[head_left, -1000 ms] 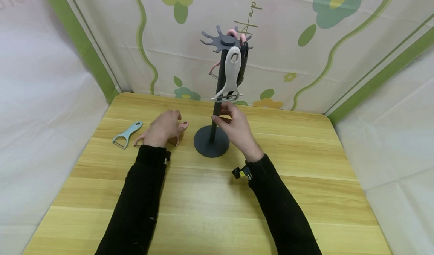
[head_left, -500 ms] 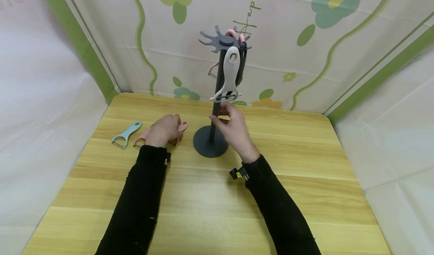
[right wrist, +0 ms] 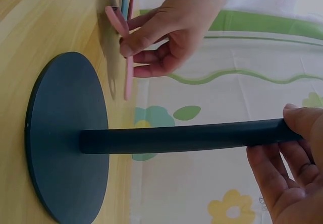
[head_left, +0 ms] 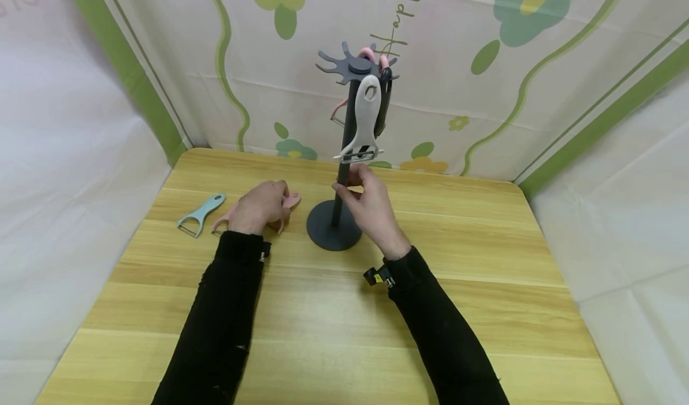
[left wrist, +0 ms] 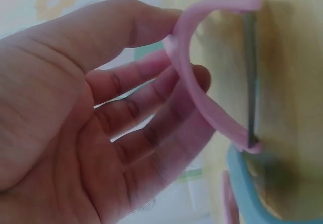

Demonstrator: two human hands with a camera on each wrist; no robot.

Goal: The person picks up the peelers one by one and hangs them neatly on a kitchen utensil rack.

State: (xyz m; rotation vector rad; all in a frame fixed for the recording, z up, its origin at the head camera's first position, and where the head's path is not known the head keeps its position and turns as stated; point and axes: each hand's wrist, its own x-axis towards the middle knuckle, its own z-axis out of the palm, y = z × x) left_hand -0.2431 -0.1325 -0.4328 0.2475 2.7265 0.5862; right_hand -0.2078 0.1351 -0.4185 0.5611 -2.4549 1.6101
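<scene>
My left hand (head_left: 257, 207) pinches a pink peeler (left wrist: 187, 65) at its neck, between thumb and fingertips, close over the table. In the left wrist view its metal blade faces right; in the head view the hand hides much of it. My right hand (head_left: 374, 210) grips the dark upright pole (right wrist: 176, 139) of a stand, thumb on one side and fingers on the other. A white peeler (head_left: 367, 115) hangs from the stand's hooked top (head_left: 336, 65), just above that hand. A black peeler (head_left: 384, 100) and pink-handled ones hang behind it.
A light blue peeler (head_left: 204, 209) lies on the wooden table (head_left: 323, 333) at the left. Beside it another pink peeler (head_left: 222, 221) is partly covered by the left hand. The stand's round base (head_left: 334, 237) rests near the table's back, before a flower-printed curtain (head_left: 301, 106).
The left hand has lowered slightly toward the near side over the pink peeler since a second ago. The right hand stays on the pole.
</scene>
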